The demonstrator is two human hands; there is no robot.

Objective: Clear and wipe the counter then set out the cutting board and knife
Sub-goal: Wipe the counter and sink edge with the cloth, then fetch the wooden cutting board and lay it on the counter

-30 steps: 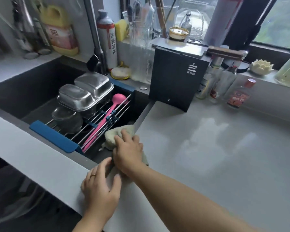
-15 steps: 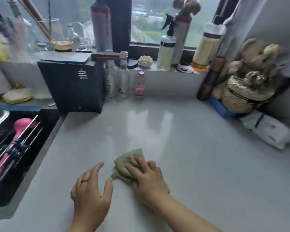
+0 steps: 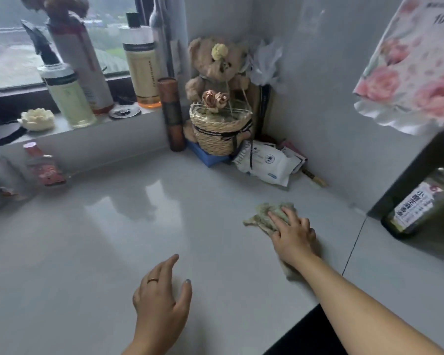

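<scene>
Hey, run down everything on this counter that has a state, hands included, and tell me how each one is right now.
right hand: fingers straight, pressing the cloth.
cloth: crumpled, flat on the counter.
left hand: open, fingers spread, holding nothing.
counter: shiny, showing reflections.
spray bottle: upright on the sill.
wipes pack: lying flat in the corner.

There was one view only: the head-worn camera looked forward and down from close above the counter (image 3: 100, 239), facing the basket (image 3: 219, 135) in the far corner, just above frame centre.
</scene>
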